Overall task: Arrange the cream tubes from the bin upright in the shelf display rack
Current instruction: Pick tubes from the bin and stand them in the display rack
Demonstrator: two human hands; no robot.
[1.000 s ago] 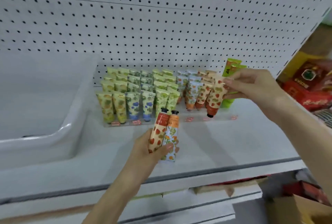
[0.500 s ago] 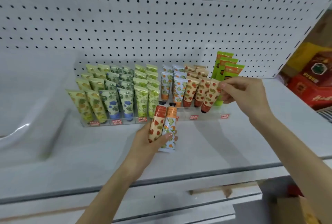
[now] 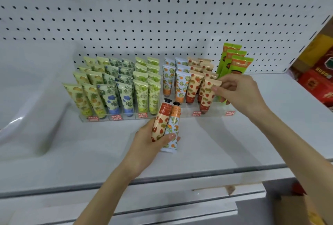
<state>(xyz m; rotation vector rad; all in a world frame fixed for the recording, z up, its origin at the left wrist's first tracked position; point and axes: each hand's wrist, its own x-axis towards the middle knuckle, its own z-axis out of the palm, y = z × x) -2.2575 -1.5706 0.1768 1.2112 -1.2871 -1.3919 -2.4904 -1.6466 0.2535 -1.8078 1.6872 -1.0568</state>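
Clear acrylic forms the tiered display rack [image 3: 212, 114], which stands on the white metal shelf [image 3: 225, 145] against the white pegboard wall [image 3: 162, 17]. Its rows hold cream tubes [image 3: 126, 96] standing cap down: yellow prints at the rack's left end, then blue-flower and green prints, with orange-fruit and strawberry prints toward its right end.

The right hand [image 3: 237, 91] pinches the flat crimped top of a peach strawberry tube [image 3: 207, 96], which leans cap down in the rack's front row near its right end. Behind that hand, three tall green packs [image 3: 234, 58] stand at the rack's right end.

Just in front of the rack's middle, the left hand [image 3: 149, 140] grips two more tubes, caps up, side by side and touching: a second strawberry-print tube [image 3: 160, 122] and a pale blue orange-print tube [image 3: 172, 131].

Left of the rack sits the white plastic bin [image 3: 27, 109], its inside hidden. Right of the rack, past the pegboard's edge, lie red and yellow packages [image 3: 320, 84].
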